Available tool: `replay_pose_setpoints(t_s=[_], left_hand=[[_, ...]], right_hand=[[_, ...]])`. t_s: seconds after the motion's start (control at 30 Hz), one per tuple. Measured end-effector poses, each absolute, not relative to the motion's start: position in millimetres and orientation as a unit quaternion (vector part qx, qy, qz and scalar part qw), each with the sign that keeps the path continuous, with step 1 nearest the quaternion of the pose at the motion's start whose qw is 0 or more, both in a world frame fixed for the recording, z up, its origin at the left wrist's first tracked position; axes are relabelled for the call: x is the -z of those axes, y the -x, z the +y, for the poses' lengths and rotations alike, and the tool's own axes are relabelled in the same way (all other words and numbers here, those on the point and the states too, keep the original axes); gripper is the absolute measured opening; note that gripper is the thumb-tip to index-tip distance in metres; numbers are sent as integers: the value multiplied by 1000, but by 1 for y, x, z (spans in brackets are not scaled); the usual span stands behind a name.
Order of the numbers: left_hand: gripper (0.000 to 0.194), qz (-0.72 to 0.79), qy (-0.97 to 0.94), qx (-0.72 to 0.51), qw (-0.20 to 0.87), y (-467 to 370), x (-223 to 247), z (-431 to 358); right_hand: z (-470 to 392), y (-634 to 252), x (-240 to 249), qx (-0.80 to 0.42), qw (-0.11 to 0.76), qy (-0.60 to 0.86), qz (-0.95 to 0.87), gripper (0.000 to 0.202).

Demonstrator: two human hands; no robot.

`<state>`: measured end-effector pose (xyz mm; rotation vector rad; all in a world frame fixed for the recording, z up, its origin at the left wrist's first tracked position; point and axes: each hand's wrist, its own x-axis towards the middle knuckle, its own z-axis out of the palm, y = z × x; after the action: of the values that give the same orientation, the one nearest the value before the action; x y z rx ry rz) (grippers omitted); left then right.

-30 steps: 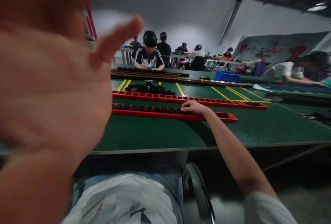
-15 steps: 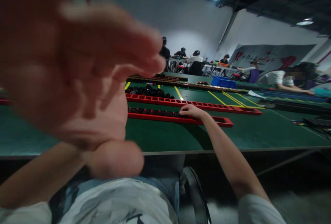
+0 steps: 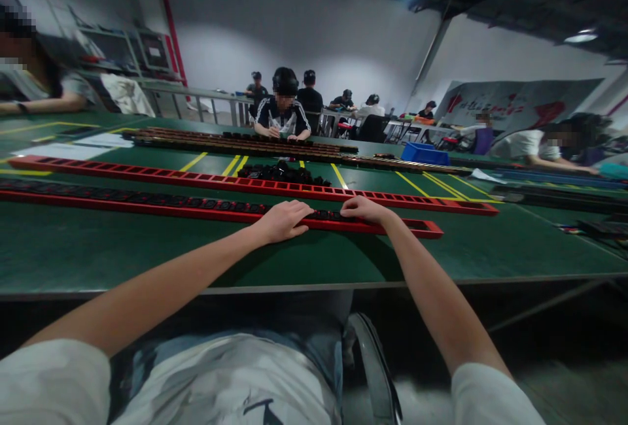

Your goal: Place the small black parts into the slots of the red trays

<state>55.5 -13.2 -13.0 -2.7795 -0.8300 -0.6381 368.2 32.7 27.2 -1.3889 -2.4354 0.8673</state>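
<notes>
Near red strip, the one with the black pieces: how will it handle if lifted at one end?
The near red strip may flex, being very long and narrow. It probably won't roll, lying flat on the green table. Its black pieces could spill if it tips: no cover shows over them.

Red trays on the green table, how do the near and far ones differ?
Black parts line much of the near tray; the far tray shows dark gaps along its length. The left hand and right hand are at the near tray, not the far tray. The far tray ends further right than the near tray. Both are long and red.
</notes>
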Motion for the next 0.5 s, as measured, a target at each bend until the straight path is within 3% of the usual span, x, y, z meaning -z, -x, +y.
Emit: replay_pose_setpoints(t_s=[0.13, 0.4, 0.5], left_hand=[[40, -306, 926, 211, 70, -55, 8, -19], [64, -485, 868, 100, 34, -45, -4, -15], [65, -506, 858, 78, 43, -40, -8, -14]], right_hand=[[32, -366, -29, -293, 106, 468, -827, 52], [32, -367, -26, -288, 100, 490, -816, 52], [31, -367, -26, -289, 99, 487, -819, 51]])
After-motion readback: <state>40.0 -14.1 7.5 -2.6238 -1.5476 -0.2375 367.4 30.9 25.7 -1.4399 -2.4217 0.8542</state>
